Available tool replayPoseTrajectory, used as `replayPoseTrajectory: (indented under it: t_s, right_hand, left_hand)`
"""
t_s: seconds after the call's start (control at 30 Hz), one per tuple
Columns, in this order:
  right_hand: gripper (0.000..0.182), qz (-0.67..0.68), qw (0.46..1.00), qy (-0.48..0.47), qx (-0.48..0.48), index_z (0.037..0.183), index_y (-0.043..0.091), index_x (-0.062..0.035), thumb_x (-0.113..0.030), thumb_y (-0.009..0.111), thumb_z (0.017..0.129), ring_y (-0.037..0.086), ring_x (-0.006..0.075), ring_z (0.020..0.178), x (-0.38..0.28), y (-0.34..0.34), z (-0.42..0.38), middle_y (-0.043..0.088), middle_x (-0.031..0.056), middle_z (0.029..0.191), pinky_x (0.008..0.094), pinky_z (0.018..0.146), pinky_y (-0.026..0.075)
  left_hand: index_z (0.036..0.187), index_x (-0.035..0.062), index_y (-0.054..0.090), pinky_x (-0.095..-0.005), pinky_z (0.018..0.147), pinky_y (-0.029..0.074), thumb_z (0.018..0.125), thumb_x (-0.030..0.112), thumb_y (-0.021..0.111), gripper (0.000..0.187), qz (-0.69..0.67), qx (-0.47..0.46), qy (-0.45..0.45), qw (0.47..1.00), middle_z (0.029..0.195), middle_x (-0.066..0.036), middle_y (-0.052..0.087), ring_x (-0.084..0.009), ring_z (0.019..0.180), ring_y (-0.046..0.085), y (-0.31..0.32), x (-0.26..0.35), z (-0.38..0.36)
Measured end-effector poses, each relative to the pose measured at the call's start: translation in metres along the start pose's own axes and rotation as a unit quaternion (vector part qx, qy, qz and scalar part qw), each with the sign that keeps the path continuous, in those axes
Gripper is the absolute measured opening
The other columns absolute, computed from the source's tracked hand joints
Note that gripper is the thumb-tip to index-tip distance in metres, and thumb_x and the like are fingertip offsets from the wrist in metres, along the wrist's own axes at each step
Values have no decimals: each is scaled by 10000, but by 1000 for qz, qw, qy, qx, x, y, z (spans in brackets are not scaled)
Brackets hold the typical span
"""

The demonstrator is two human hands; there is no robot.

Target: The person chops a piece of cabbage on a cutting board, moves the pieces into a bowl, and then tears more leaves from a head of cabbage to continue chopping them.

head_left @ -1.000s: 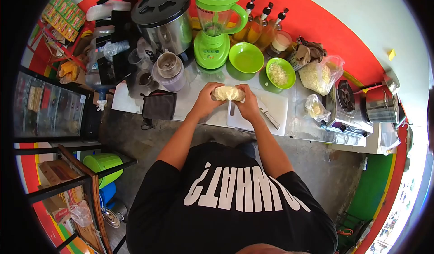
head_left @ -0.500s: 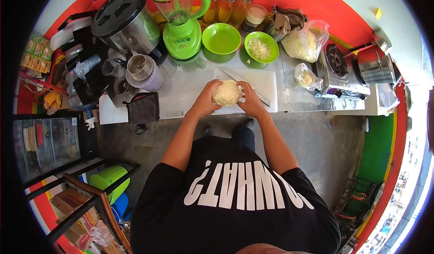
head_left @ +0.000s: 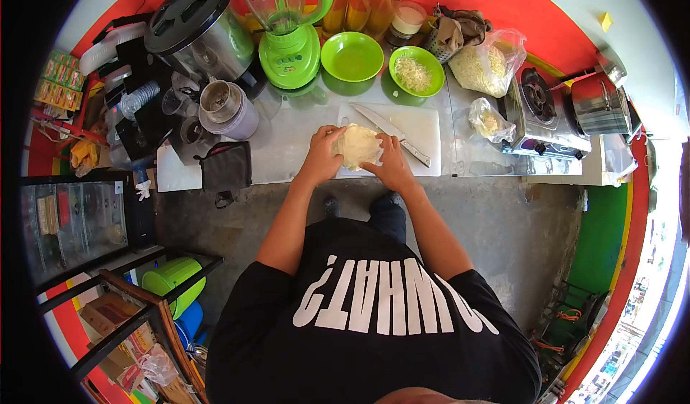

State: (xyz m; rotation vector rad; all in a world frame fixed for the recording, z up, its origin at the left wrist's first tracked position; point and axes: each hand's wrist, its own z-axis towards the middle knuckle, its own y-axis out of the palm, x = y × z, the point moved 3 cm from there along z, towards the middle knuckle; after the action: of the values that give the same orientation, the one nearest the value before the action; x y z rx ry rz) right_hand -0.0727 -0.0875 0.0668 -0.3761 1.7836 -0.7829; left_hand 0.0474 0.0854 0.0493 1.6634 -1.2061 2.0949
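Note:
A pale, rounded cabbage [head_left: 358, 147] is between my hands at the front of the white cutting board [head_left: 425, 126]. My left hand [head_left: 323, 154] is closed against its left side. Its right side is gripped by my right hand [head_left: 392, 163], thumb low and fingers near the top. Part of the cabbage's edge is covered by my fingers. Behind and to the right of it, a knife [head_left: 394, 133] lies slantwise on the board, its handle toward the front right.
Behind the board stand a green bowl [head_left: 352, 57] and another bowl with white shreds [head_left: 413, 75]. A green blender [head_left: 289, 52] is at the back. Bagged shreds [head_left: 483, 72] and a stove [head_left: 540, 109] are on the right; a black pouch [head_left: 226, 169] lies left.
The cabbage has been turned in my hands and shows a flatter, more irregular face. My right hand has shifted slightly, uncovering more of the knife.

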Motion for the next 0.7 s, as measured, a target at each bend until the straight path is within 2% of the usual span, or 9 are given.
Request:
replayPoseTrajectory:
  t_s: [0.07, 0.13, 0.2, 0.27, 0.3, 0.37, 0.5, 0.57, 0.7]
  right_hand:
    - [890, -22, 1000, -14, 18, 1448, 371, -13, -237, 878, 752, 550, 417, 1192, -1, 5, -2, 465, 210, 1323, 470, 1015, 479]
    - [912, -43, 998, -29, 37, 1452, 360, -4, -236, 882, 742, 539, 421, 1209, -6, 4, -1, 464, 211, 1337, 478, 1030, 468]
    - [918, -48, 991, -97, 81, 1444, 372, 8, -232, 888, 723, 503, 431, 1258, -12, 0, 0, 453, 213, 1386, 481, 1069, 441]
    - [931, -52, 992, -99, 62, 1449, 375, 5, -233, 891, 712, 491, 431, 1275, -15, -1, 2, 444, 213, 1407, 483, 1083, 430]
    - [943, -56, 993, -99, 42, 1454, 378, 2, -234, 895, 702, 478, 432, 1292, -15, -1, 3, 436, 212, 1429, 485, 1097, 420]
    - [951, -57, 994, -87, 31, 1459, 383, -3, -239, 899, 696, 478, 429, 1296, -17, -2, 3, 437, 209, 1424, 486, 1098, 421]
    - [969, -78, 995, -58, 7, 1464, 401, -30, -275, 916, 681, 488, 423, 1292, -17, 1, 0, 442, 193, 1400, 492, 1077, 444]
    - [961, -75, 996, -54, 12, 1453, 417, -44, -283, 924, 672, 498, 423, 1282, -16, 3, -2, 446, 196, 1386, 489, 1069, 451]
    - [922, -73, 996, -45, 19, 1417, 448, -80, -320, 930, 669, 523, 410, 1254, -15, 2, -3, 437, 176, 1364, 490, 1016, 491]
  left_hand:
    - [1350, 46, 622, -422, 1100, 411, 738, -20, 617, 616, 76, 16, 9, 997, 1319, -155, 546, -363, 1235, 490, 0, 4, 6]
    - [1297, 37, 646, -417, 1079, 424, 759, -1, 633, 539, 81, 29, 12, 996, 1278, -148, 570, -358, 1205, 505, 1, 7, 14]
    - [1243, 28, 670, -412, 1058, 436, 781, 18, 650, 463, 87, 42, 15, 995, 1236, -142, 594, -353, 1175, 519, 5, 15, 19]
    - [1132, 23, 694, -414, 1016, 464, 826, 68, 686, 309, 125, 53, -5, 991, 1136, -133, 646, -349, 1113, 567, 9, 25, 24]
    - [1132, 23, 694, -414, 1016, 464, 826, 68, 686, 309, 126, 54, -2, 991, 1136, -133, 646, -349, 1113, 567, 12, 25, 27]
    - [1004, 31, 707, -423, 950, 482, 851, 112, 722, 174, 119, 101, -40, 987, 1035, -127, 673, -339, 1041, 600, 15, 20, 33]
    - [988, 26, 711, -439, 912, 499, 831, 87, 724, 168, 164, 60, -44, 984, 1007, -148, 686, -342, 1013, 618, 23, 19, 40]
    - [963, 11, 715, -440, 862, 529, 819, 75, 725, 157, 192, 59, -33, 979, 937, -160, 699, -342, 934, 657, 25, 19, 43]
    - [930, -6, 708, -440, 816, 549, 810, 65, 717, 139, 166, 46, -33, 984, 894, -167, 710, -345, 857, 686, 24, 15, 48]
